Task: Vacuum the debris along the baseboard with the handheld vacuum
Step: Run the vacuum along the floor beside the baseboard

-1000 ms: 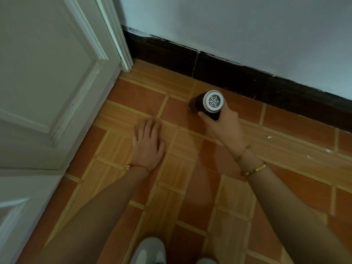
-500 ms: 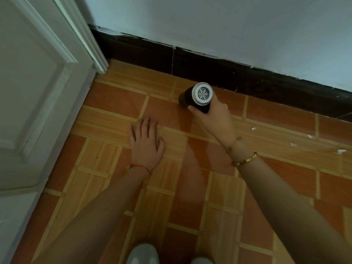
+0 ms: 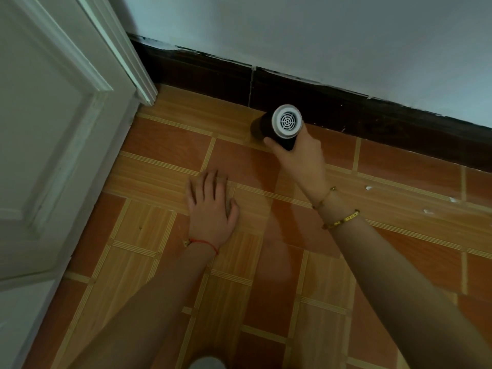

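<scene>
Door (image 3: 50, 145) panels in pale white fill the left side, with the door frame (image 3: 125, 54) running down to the floor at the corner. Just right of that corner the dark baseboard (image 3: 202, 75) starts and runs along the foot of the pale wall (image 3: 319, 35) toward the right edge, with a vertical seam showing in it close to the vacuum.

On the tiled floor (image 3: 165, 145), patterned in reddish and wood-tone squares, the left hand (image 3: 211, 206) lies flat, palm down, fingers straight and slightly spread, holding nothing. A red string bracelet (image 3: 205, 243) circles its wrist.

Further right, the right hand (image 3: 300, 158) has its grip clamped around the handheld vacuum (image 3: 279, 126), a dark cylinder whose white vented end cap faces the camera. The other end points down and to the left at the floor, just beside the baseboard; whether it touches the tile I cannot tell. The thumb lies along the near side of the body. Two gold bracelets (image 3: 343, 219) sit on this wrist.

To the right of that arm, small white debris (image 3: 368, 187) lies scattered on the tiles near the baseboard, with more flecks (image 3: 427, 211) further on, well apart from the vacuum.

At the bottom edge, between the forearms, a pale shoe tip (image 3: 206, 363) shows.
</scene>
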Demonstrator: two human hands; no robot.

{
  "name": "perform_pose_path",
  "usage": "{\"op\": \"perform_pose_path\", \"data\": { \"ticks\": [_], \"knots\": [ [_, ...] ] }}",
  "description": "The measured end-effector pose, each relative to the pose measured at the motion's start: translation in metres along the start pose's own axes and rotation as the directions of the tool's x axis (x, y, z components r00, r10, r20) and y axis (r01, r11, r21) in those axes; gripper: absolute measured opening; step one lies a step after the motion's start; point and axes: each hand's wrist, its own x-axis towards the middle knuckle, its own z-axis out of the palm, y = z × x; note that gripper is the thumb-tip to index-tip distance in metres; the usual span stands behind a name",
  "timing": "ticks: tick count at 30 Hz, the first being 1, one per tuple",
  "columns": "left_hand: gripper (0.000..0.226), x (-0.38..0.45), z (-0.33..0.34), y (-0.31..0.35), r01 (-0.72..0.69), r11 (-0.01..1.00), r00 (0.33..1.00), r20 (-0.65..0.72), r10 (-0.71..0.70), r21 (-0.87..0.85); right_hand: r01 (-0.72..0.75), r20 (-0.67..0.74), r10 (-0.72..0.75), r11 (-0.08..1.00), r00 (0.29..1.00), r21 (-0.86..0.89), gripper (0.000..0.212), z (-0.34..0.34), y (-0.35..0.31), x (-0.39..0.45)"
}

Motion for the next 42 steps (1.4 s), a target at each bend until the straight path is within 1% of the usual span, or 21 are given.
{"op": "perform_pose_path", "data": {
  "ticks": [7, 10, 12, 14, 16, 19, 24, 27, 28, 30, 34, 37, 39, 42],
  "knots": [
    [0.058, 0.000, 0.000, 0.000, 0.003, 1.000, 1.000, 0.000, -0.003, 0.005, 0.110, 0.108, -0.110, 0.994, 0.988, 0.008, 0.074, 0.035, -0.032, 0.020],
    [0.061, 0.000, 0.000, -0.001, 0.003, 1.000, 1.000, -0.003, -0.003, 0.004, 0.165, 0.182, -0.172, 0.985, 0.968, 0.051, 0.072, 0.053, -0.045, 0.023],
    [0.060, 0.000, 0.001, -0.001, 0.000, 1.000, 1.000, -0.013, 0.000, 0.000, 0.180, 0.220, -0.187, 0.982, 0.957, 0.053, 0.069, 0.061, -0.050, 0.024],
    [0.060, 0.001, 0.002, -0.002, 0.002, 1.000, 1.000, -0.008, -0.002, 0.006, 0.180, 0.198, -0.187, 0.982, 0.962, 0.053, 0.069, 0.063, -0.050, 0.025],
    [0.060, 0.001, 0.002, -0.002, 0.007, 1.000, 1.000, 0.005, -0.007, 0.013, 0.167, 0.143, -0.171, 0.985, 0.975, 0.045, 0.070, 0.058, -0.045, 0.026],
    [0.058, 0.001, 0.000, 0.000, 0.006, 1.000, 1.000, 0.000, -0.006, 0.001, 0.137, 0.077, -0.135, 0.990, 0.988, -0.030, 0.073, 0.041, -0.029, 0.027],
    [0.058, 0.001, 0.000, 0.000, 0.001, 1.000, 1.000, 0.001, -0.001, 0.007, 0.031, -0.037, -0.034, 0.996, 0.999, -0.079, 0.073, 0.003, 0.006, 0.018],
    [0.058, 0.001, 0.000, 0.000, 0.008, 1.000, 1.000, 0.010, -0.009, 0.010, -0.045, -0.103, 0.039, 0.997, 0.994, -0.057, 0.073, -0.014, 0.021, 0.009],
    [0.058, 0.001, 0.000, 0.000, 0.010, 1.000, 1.000, 0.011, -0.010, 0.013, -0.055, -0.102, 0.051, 0.998, 0.993, -0.038, 0.073, -0.018, 0.024, 0.006],
    [0.058, 0.001, 0.000, 0.000, 0.010, 1.000, 1.000, 0.009, -0.010, 0.012, -0.049, -0.052, 0.049, 0.999, 0.997, -0.005, 0.073, -0.023, 0.027, -0.002],
    [0.057, -0.001, 0.000, 0.001, 0.004, 1.000, 1.000, -0.003, -0.004, -0.010, -0.024, 0.132, 0.014, 0.997, 0.991, 0.074, 0.069, -0.028, 0.023, -0.025],
    [0.057, -0.001, -0.001, 0.001, 0.006, 1.000, 1.000, 0.007, -0.006, -0.011, -0.018, 0.206, -0.001, 0.996, 0.979, 0.091, 0.066, -0.032, 0.021, -0.042],
    [0.056, -0.001, -0.001, 0.001, 0.008, 1.000, 1.000, 0.012, -0.007, -0.010, -0.008, 0.187, -0.006, 0.997, 0.982, 0.070, 0.065, -0.035, 0.022, -0.050],
    [0.057, -0.002, -0.001, 0.003, 0.011, 1.000, 1.000, 0.016, -0.011, 0.002, 0.001, 0.084, 0.000, 1.000, 0.996, -0.006, 0.068, -0.039, 0.029, -0.060]
  ]
}}
